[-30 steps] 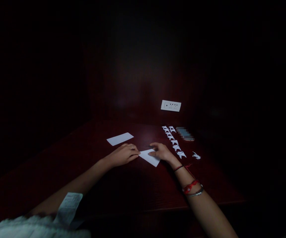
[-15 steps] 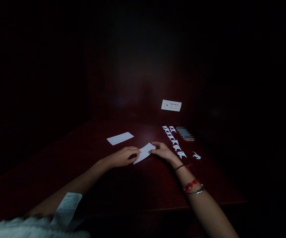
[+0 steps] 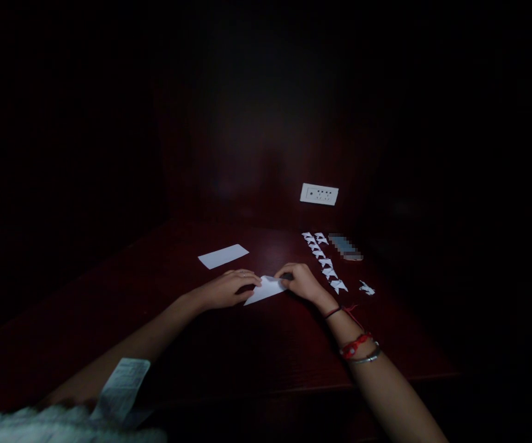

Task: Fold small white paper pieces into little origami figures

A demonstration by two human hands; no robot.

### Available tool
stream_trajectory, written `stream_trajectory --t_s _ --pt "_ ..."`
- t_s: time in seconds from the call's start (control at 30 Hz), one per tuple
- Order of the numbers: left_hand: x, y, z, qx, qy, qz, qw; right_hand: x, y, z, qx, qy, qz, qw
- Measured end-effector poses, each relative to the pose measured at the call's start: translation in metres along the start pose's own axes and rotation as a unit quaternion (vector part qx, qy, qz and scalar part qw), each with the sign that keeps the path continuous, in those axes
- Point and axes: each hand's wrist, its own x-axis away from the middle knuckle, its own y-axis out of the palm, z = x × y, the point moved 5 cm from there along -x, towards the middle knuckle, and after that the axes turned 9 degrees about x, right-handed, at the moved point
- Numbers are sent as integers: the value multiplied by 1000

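A white sheet of paper lies on the dark red table between my hands, its far right corner bent over toward me. My right hand pinches that folded corner between thumb and fingers. From the left, my left hand rests on the paper's left part, fingers stretched out and touching it, the thumb a little apart. Beyond my left hand lies a second white paper strip, flat on the table. Right of my right hand, several small folded paper pieces stand in a slanting row.
A pixelated, phone-shaped object lies beyond the folded pieces. Nearer, a crumpled white scrap sits to the right. A white wall socket is on the back panel. The table's front edge runs below my hands; the surroundings are dark.
My right hand has closed on the paper's far right corner and bent it over toward me. My left hand has stayed nearly in place on the paper.
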Motion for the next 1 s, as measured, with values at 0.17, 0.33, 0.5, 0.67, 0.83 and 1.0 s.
stream_trajectory --t_s 0.17,0.33,0.5,0.67,0.83,1.0 --pt "0 0 1 1 7 -2 1000 2 3 -11 36 -86 -47 995" --pt "0 -1 2 -3 9 -1 1000 4 5 -17 40 -125 -79 988" --pt "0 -3 3 -9 0 6 1000 5 7 -16 61 -138 -92 984" --pt "0 -2 5 -6 -2 -7 1000 5 8 -15 68 -148 -94 982" --pt "0 1 1 -14 -13 -18 1000 5 8 -16 68 -148 -106 981" --pt "0 2 0 -24 -20 -22 999 6 9 -18 61 -150 -113 980"
